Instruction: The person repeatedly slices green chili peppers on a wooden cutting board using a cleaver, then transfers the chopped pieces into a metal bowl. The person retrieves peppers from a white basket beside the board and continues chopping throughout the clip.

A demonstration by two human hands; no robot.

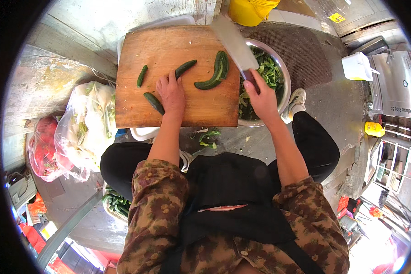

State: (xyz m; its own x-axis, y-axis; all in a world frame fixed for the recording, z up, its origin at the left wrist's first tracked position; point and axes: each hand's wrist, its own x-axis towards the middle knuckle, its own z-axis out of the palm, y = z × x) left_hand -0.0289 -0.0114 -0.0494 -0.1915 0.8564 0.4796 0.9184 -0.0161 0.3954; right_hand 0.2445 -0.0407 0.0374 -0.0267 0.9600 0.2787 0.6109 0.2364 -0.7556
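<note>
My right hand grips the dark handle of a cleaver, its wide blade raised and pointing up and left past the right edge of a wooden cutting board. On the board, the fingers of my left hand touch the lower end of a cucumber. Another cucumber lies beside that hand, partly hidden by it. A short cucumber piece is at the left. Flattened, split cucumber lies curved near the right side. Cut greens fill a metal bowl, partly under the board.
Plastic bags of vegetables stand left of the board. A basket of cucumbers sits at lower left. Green scraps lie on the floor before the board. A yellow bucket stands beyond the bowl; a white container is at the right.
</note>
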